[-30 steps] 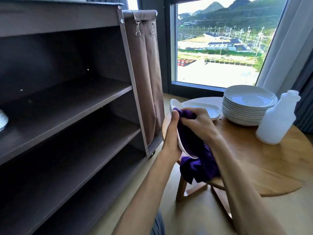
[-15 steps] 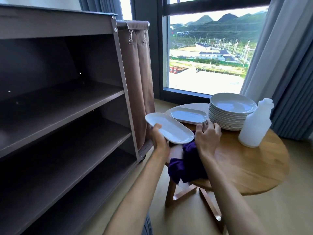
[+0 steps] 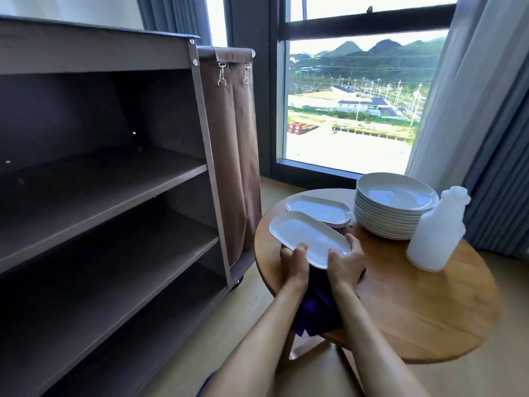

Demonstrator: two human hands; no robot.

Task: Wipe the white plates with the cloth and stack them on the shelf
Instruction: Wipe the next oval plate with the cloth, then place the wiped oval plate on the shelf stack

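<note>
Both hands, left and right, grip near end of oval plate, thumbs on rim. Glazed: stiff, slick, fragile. Support underneath; cloth hangs below.

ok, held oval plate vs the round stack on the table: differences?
The oval plate is long and narrow; the round plates are circular and deeper. The oval plate is one piece, tilted, gripped by the left hand and right hand; the round plates sit level, stacked on the table. Both are plain white.

White plastic bottle on round wood table, by window.
</note>
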